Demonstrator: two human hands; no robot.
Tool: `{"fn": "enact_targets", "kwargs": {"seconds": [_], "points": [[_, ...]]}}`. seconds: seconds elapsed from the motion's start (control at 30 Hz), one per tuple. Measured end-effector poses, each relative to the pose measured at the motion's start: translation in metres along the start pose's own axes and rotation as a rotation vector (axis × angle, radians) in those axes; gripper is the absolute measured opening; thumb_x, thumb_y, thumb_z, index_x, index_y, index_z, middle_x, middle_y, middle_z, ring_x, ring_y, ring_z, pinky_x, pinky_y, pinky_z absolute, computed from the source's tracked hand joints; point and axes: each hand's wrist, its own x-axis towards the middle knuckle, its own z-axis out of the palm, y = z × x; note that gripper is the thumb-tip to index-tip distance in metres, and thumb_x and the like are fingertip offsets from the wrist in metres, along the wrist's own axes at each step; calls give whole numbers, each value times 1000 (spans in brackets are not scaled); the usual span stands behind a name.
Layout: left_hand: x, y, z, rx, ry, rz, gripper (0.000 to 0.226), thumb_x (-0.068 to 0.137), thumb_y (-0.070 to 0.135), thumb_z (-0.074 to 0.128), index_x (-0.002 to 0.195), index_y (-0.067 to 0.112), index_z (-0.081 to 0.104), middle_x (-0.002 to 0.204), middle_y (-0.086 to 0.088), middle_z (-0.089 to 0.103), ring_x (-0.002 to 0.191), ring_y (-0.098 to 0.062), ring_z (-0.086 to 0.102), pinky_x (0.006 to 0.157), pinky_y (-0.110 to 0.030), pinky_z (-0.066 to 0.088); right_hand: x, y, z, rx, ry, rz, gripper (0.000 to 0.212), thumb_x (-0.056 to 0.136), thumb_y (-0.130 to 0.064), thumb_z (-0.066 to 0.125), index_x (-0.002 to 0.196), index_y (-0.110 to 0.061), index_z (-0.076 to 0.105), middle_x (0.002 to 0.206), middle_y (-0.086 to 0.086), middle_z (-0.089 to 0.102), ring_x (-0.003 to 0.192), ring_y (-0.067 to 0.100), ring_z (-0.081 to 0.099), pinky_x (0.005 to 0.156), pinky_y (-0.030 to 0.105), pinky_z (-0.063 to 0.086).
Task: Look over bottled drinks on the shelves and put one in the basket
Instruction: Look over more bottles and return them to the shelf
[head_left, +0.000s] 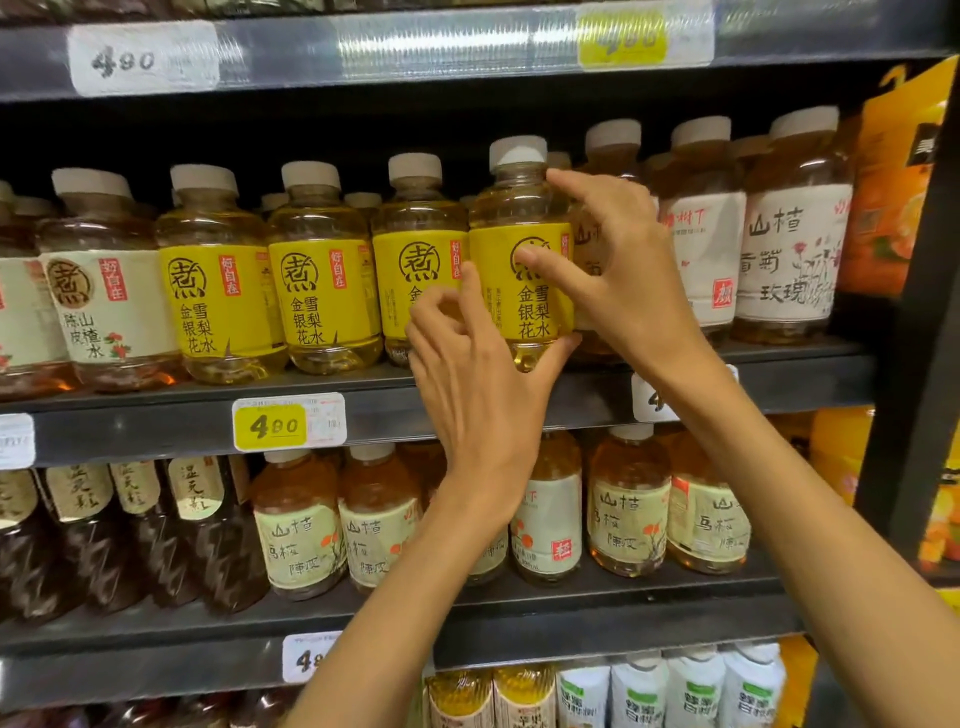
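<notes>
While rows of bottled drinks fill the dark shelves (415, 410), one yellow-labelled bottle (519, 249) at the middle shelf's front edge sits between both hands. Gripping its lower part is the left hand (483, 384), thumb beneath; the right hand (618, 275) pinches its upper right side. Its label reads 金银花雪梨水, and the yellow price tag (288, 423) below reads 4.80.

Left hand (475, 374) hides lower label of third yellow bottle (418, 260). Right hand (615, 265) covers bottle behind it. Price tag (649, 397) half hidden by right wrist. Top tags (143, 57) blurred. Bottom-row bottles (670, 693) cut by edge.
</notes>
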Motion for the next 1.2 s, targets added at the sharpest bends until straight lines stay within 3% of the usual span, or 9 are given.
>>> {"fn": "enact_targets", "kwargs": {"seconds": [0.2,0.4,0.57,0.7,0.8,0.9,1.03,1.13,1.2], "points": [[0,-4,4,-17,-4,13,82,82,49,67,146,11,33,135,-10,45,123,-24,39,97,-32,32,2,4,2,-151,70,-42,61,84,-43,67,135,-12,53,129,9,56,119,30,42,92,39,37],[2,0,8,135,0,32,75,87,48,62,145,10,34,133,-12,49,124,-28,43,97,-36,34,11,17,8,-377,31,-119,64,86,-57,56,135,-15,51,129,3,59,118,27,43,80,25,21],[4,4,7,165,-24,43,75,87,46,63,144,7,34,131,-13,48,121,-28,44,94,-36,38,10,18,3,-325,44,-168,58,88,-45,61,133,-9,52,133,8,54,119,32,43,91,35,32],[4,14,5,87,13,97,69,82,32,73,138,7,43,129,-15,49,118,-29,47,92,-36,41,13,28,-19,-363,234,-37,61,89,-44,61,133,-3,49,132,15,52,122,35,42,94,33,30],[4,23,7,22,21,180,57,83,20,73,133,7,50,122,-13,54,110,-27,51,89,-34,42,21,37,-26,-541,119,88,71,89,-58,52,130,-1,45,134,20,49,131,37,34,104,39,21],[4,27,11,-21,-26,188,50,85,15,69,131,10,51,122,-10,53,112,-25,49,90,-33,39,23,39,-24,-607,59,59,68,90,-61,48,119,1,49,121,22,55,122,35,40,103,39,19],[2,25,12,-85,-64,165,48,87,14,65,133,13,50,126,-7,51,116,-22,45,95,-30,34,21,33,-25,-407,163,85,70,83,-53,65,126,0,50,121,22,54,117,37,43,98,40,30],[0,21,10,-143,-97,189,47,89,13,64,133,11,50,128,-6,52,119,-21,45,98,-29,33,13,30,-23,-193,183,66,73,82,-42,72,136,-3,42,130,16,50,122,28,44,101,31,34],[-1,17,7,-177,-115,213,48,89,15,65,134,10,49,130,-6,52,121,-21,45,101,-31,34,6,25,-23,26,227,41,75,81,-31,76,138,-2,37,135,14,46,125,24,44,105,33,38]]}}
